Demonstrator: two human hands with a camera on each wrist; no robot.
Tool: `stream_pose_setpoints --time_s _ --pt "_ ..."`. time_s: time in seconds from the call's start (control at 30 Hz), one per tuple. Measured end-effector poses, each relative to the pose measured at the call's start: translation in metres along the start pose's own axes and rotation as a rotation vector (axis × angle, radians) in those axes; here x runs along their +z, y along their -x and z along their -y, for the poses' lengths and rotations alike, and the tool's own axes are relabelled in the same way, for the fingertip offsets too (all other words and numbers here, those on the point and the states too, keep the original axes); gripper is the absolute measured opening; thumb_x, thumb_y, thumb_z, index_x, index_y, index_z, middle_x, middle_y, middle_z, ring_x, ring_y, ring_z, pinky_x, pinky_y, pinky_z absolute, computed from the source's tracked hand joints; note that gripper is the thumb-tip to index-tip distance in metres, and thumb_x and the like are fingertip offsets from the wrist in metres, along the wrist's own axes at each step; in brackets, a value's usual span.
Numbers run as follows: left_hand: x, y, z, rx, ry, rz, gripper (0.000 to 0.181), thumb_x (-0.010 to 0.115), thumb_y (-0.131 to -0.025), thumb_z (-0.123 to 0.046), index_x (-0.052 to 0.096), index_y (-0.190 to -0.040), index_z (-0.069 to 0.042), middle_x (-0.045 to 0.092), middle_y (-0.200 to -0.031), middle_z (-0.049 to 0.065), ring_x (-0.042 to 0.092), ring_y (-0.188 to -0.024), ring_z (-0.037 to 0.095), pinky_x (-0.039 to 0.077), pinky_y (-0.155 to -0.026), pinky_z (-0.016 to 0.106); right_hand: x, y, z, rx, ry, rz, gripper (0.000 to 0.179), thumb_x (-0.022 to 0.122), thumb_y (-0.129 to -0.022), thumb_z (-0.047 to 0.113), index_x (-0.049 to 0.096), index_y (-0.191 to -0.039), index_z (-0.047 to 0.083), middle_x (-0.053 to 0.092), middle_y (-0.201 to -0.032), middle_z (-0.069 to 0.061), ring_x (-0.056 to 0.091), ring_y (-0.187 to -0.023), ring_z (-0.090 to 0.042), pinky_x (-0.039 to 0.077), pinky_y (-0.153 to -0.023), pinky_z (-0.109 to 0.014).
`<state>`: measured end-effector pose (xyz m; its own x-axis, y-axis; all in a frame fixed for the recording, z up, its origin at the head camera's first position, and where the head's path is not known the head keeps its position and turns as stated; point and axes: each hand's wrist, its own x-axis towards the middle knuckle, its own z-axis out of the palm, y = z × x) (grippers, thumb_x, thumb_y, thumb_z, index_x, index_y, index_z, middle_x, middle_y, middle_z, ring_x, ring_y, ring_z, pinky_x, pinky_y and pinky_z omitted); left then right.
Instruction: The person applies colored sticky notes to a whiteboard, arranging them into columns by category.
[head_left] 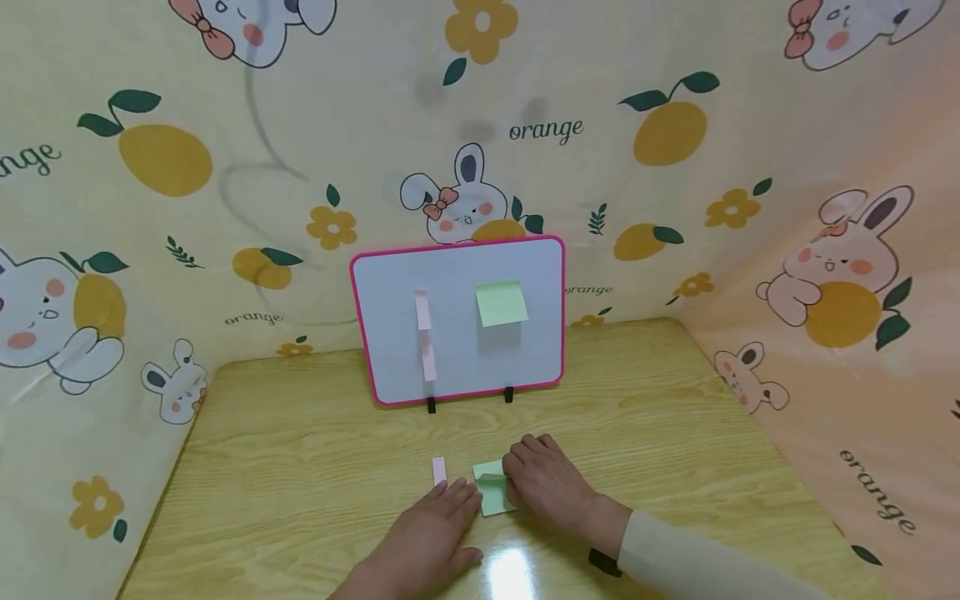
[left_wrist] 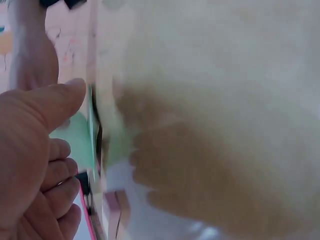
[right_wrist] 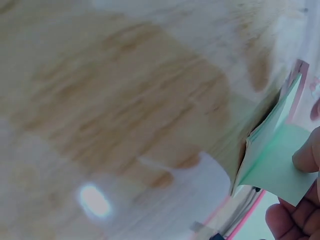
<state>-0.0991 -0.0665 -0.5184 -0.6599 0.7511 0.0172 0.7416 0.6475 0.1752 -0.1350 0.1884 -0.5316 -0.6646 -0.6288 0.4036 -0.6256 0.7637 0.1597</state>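
Observation:
A pad of light green sticky notes (head_left: 493,498) lies on the table in front of me. My right hand (head_left: 547,483) is at the pad's right side and pinches its top sheet (right_wrist: 282,172), which curls up off the pad in the right wrist view. At the pad's left edge is my left hand (head_left: 423,537), palm down, thumb spread, holding nothing; whether it touches the pad I cannot tell. Just beyond its fingertips lies a small pink strip pad (head_left: 438,469), partly covered by them in the head view.
Behind the pads stands a pink-rimmed whiteboard (head_left: 390,317) on black feet. It bears a green sticky note (head_left: 501,304) and two pink strips, one upper strip (head_left: 423,311) and one lower strip (head_left: 428,362). Printed cloth (head_left: 375,100) walls in the wooden table (head_left: 285,433).

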Motion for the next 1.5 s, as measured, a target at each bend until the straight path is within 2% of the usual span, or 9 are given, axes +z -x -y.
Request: stream_pose_setpoints --time_s 0.13,0.23,0.5,0.73,0.93,1.13,1.3,1.5 --pt "0.008 0.0 -0.009 0.082 -0.071 -0.025 0.068 0.062 -0.103 -0.052 0.057 -0.15 -0.003 0.058 -0.155 0.01 0.051 -0.148 0.024 0.043 -0.123 0.039 -0.003 -0.001 0.001 0.036 -0.023 0.012 0.019 0.076 -0.085 0.02 0.057 -0.082 0.018 0.06 -0.081 0.006 0.053 -0.079 -0.014 0.047 -0.073 -0.031" --pt "0.013 -0.004 -0.012 0.108 -0.107 -0.048 0.068 0.062 -0.103 -0.053 0.058 -0.15 -0.003 0.058 -0.155 0.01 0.051 -0.148 0.025 0.044 -0.122 0.039 -0.003 -0.001 0.001 0.048 -0.031 0.019 0.019 0.076 -0.085 0.02 0.058 -0.082 0.018 0.06 -0.081 0.006 0.053 -0.079 -0.015 0.047 -0.073 -0.031" --pt "0.019 -0.012 -0.016 0.124 -0.154 -0.042 0.066 0.062 -0.103 -0.054 0.061 -0.147 -0.005 0.06 -0.153 0.01 0.054 -0.146 0.024 0.046 -0.121 0.039 -0.002 -0.004 -0.003 0.039 -0.015 0.001 0.018 0.078 -0.085 0.019 0.06 -0.083 0.017 0.062 -0.082 0.005 0.051 -0.078 -0.014 0.046 -0.072 -0.03" --pt "0.019 -0.012 -0.017 0.127 -0.134 -0.026 0.066 0.061 -0.103 -0.054 0.06 -0.147 -0.005 0.059 -0.153 0.011 0.053 -0.146 0.025 0.046 -0.121 0.039 -0.001 -0.018 -0.017 0.094 0.023 0.051 0.016 0.079 -0.089 0.02 0.064 -0.086 0.016 0.061 -0.081 0.004 0.051 -0.078 -0.016 0.043 -0.071 -0.029" --pt "0.02 -0.013 -0.018 0.139 -0.138 -0.049 0.065 0.065 -0.101 -0.052 0.061 -0.146 -0.004 0.061 -0.151 0.011 0.055 -0.144 0.025 0.047 -0.119 0.038 0.01 -0.026 -0.026 0.084 0.039 0.005 0.018 0.08 -0.087 0.018 0.063 -0.084 0.014 0.06 -0.079 0.002 0.051 -0.075 -0.018 0.04 -0.069 -0.03" --pt "0.021 -0.015 -0.017 0.146 -0.136 -0.043 0.065 0.066 -0.101 -0.051 0.061 -0.146 -0.004 0.06 -0.152 0.012 0.055 -0.144 0.024 0.048 -0.119 0.038 0.018 -0.032 -0.029 0.105 0.027 0.046 0.016 0.078 -0.09 0.018 0.063 -0.087 0.013 0.063 -0.081 0.001 0.054 -0.078 -0.019 0.042 -0.071 -0.032" --pt "0.019 -0.015 -0.017 0.146 -0.142 -0.039 0.065 0.067 -0.1 -0.051 0.062 -0.145 -0.003 0.061 -0.151 0.012 0.055 -0.144 0.023 0.048 -0.119 0.037 0.023 -0.034 -0.033 0.12 0.061 0.084 0.015 0.078 -0.092 0.02 0.065 -0.09 0.012 0.067 -0.086 -0.001 0.059 -0.083 -0.021 0.048 -0.073 -0.035" --pt "0.017 -0.015 -0.018 0.139 -0.149 -0.03 0.066 0.067 -0.1 -0.051 0.062 -0.145 -0.004 0.06 -0.152 0.012 0.055 -0.144 0.023 0.048 -0.119 0.037 0.022 -0.038 -0.037 0.144 0.073 0.091 0.017 0.078 -0.091 0.02 0.064 -0.088 0.01 0.068 -0.086 -0.003 0.06 -0.083 -0.024 0.05 -0.074 -0.038"
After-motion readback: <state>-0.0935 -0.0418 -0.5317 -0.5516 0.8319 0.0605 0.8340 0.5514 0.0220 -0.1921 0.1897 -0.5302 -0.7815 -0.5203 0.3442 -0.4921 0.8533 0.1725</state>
